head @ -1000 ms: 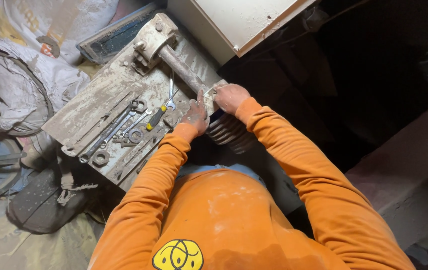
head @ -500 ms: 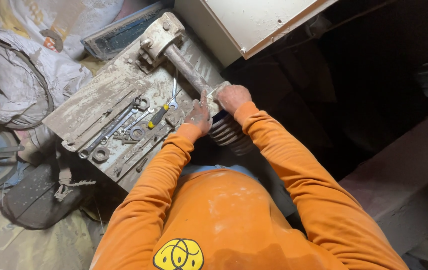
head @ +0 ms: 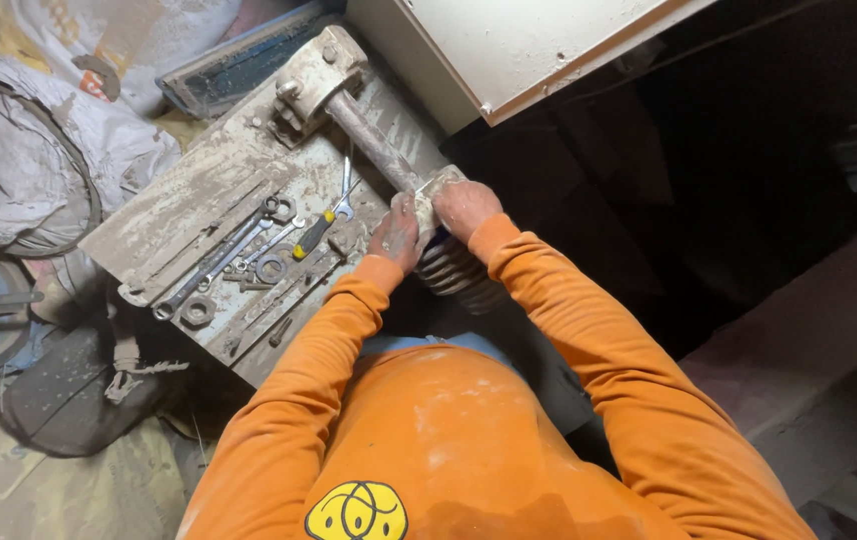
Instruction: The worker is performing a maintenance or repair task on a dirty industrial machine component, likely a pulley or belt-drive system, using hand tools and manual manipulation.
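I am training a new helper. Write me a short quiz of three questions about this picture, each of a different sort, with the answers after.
1. True or false: both hands are on the pale cloth at the end of the shaft.
2. Which tool on the plate has a yellow and black handle? A) hammer B) screwdriver C) pliers
3. Fill in: below the hands sits a ribbed metal ____.

Key
1. True: the left hand and right hand hold the cloth around the shaft.
2. B: the screwdriver lies on the plate among the wrenches.
3. Coil, perhaps a spring.
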